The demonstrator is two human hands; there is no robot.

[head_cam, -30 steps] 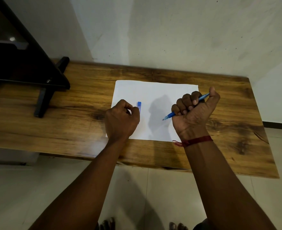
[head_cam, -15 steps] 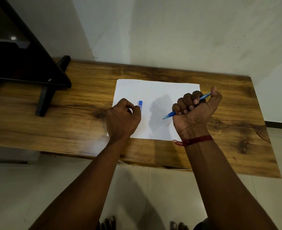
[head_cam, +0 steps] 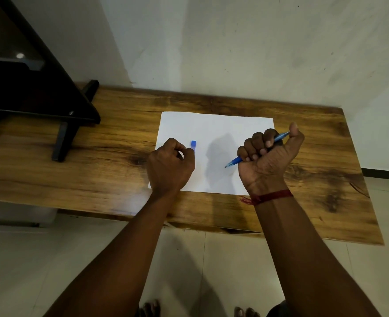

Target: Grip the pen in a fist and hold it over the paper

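Pen cap (head_cam: 193, 146) and pen (head_cam: 255, 150) are split between your two hands, both above the white sheet of paper (head_cam: 214, 131) that lies flat on the wooden table (head_cam: 111, 156).

Starting at nine o'clock, a dark stand (head_cam: 40, 92) sits on the table's far left end, one black foot (head_cam: 66, 140) planted on the wood, well apart from the paper.

Next comes your left hand (head_cam: 169, 165), over the paper's left edge. Its grip is clenched: fingers curled in, thumb and forefinger pinching the lower end of the blue cap, which stands out toward twelve o'clock. Held that way, the cap stays clear of the sheet's middle, probably so it is out of the pen's path yet ready to hand.

At the centre the paper is bare of marks as far as you can see; only a shadow of your right fist falls on it.

Toward three o'clock, your right hand (head_cam: 266, 161) is raised over the paper's right side, palm turned toward you. Its grip is a full fist wrapped round the blue pen's barrel, thumb sticking up at the back end. The uncovered tip points toward eight o'clock, above the sheet; whether it touches the paper you cannot tell. This looks like a carrying hold rather than a writing one. A red thread (head_cam: 269, 197) circles that wrist.
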